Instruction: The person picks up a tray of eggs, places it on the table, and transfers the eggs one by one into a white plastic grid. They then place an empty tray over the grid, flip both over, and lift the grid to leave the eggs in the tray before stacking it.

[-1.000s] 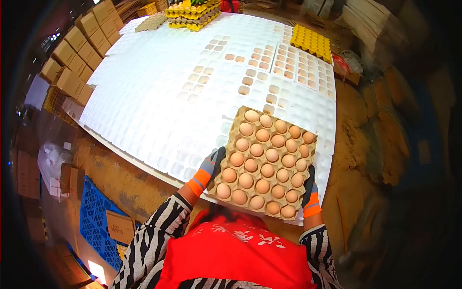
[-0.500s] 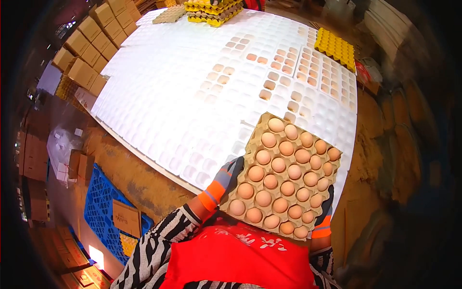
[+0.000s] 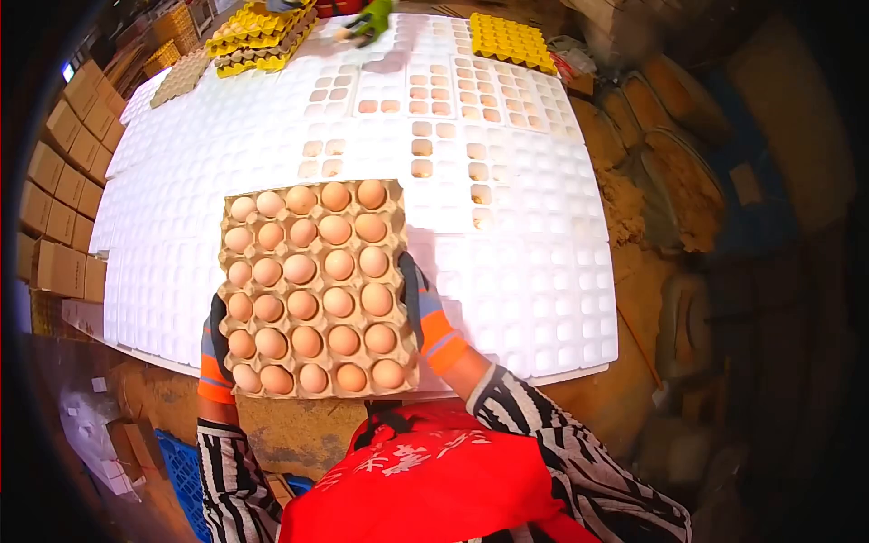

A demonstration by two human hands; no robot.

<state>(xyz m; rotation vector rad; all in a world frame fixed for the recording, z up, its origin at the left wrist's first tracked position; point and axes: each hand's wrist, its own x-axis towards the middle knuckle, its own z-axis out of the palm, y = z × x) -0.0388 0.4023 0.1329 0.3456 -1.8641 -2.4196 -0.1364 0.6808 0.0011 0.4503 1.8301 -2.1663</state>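
A brown pulp egg tray (image 3: 319, 288) full of brown eggs is held up in front of me, over the near edge of the white foam trays (image 3: 525, 290). My left hand (image 3: 215, 337), in a grey and orange glove, grips its left side. On the opposite side my right hand (image 3: 418, 303), gloved the same way, holds the tray's edge. The fingers of both hands are partly hidden by the tray. Beyond it, several foam cells show eggs or brownish spots, such as the dark-looking cells (image 3: 423, 149) near the middle.
Yellow trays (image 3: 258, 41) with eggs are stacked at the far left, beside a flat grey-brown tray (image 3: 181, 78). Another yellow tray (image 3: 512, 42) lies at the far right. A co-worker's green-gloved hand (image 3: 369, 23) reaches over the far edge. Cardboard boxes (image 3: 68, 176) line the left.
The full egg tray has swung leftward in view and turned squarer to me, still between both hands. The view has shifted over the table, and a co-worker's green glove now shows at the far edge.
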